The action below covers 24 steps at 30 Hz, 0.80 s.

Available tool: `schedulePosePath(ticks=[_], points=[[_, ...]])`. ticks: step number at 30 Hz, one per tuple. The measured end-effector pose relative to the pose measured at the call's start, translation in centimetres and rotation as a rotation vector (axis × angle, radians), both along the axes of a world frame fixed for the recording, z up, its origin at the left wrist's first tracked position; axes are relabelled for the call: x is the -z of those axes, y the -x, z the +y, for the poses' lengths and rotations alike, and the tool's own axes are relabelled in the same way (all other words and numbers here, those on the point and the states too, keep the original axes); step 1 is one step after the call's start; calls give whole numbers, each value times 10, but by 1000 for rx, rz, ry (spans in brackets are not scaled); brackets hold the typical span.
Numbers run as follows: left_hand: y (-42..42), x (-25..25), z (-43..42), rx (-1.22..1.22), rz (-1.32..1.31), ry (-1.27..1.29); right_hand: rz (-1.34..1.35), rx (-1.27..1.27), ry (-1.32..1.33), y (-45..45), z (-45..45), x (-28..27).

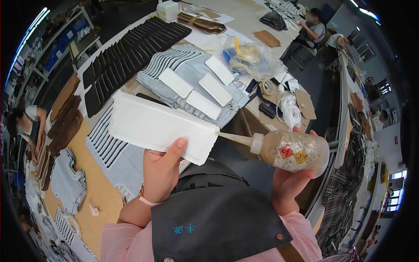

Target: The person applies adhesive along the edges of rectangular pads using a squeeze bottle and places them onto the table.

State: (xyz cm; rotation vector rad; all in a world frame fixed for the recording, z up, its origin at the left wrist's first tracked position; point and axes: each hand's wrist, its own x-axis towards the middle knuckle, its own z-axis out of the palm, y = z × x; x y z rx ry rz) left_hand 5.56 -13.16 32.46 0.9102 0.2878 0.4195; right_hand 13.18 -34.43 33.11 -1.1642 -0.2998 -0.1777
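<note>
My left hand [168,168] grips a long white rectangular panel [157,126] by its lower edge, thumb on top. In my right hand [292,179] lies a translucent glue bottle [297,153] with hazard labels, tilted sideways. Its long nozzle [235,138] points left and its tip meets the panel's right edge, or is very close to it. Beyond the panel, several small white padded pieces [209,89] rest on stacked light grey-blue fabric pieces [174,61]. More grey-blue pieces [109,144] fan out below the panel's left part.
Rows of black pieces [131,61] cover the table's back left, beside brown pieces [65,118]. A clear plastic bag [253,56], tape roll [267,87] and white cord [290,109] lie to the right. One person [32,126] works at left; another [312,30] sits at back right.
</note>
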Motion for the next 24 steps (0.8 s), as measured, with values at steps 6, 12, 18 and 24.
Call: schedulePosePath(ticks=[6, 12, 18, 24], points=[[-2, -1, -2, -31, 10, 60, 91, -197, 39, 7, -6, 10], [-3, -4, -1, -32, 2, 66, 150, -195, -19, 4, 0, 6], [-4, -4, -3, -45, 10, 56, 117, -262, 51, 3, -5, 18], [-4, -1, -1, -53, 11, 31, 208, -221, -4, 4, -1, 11]])
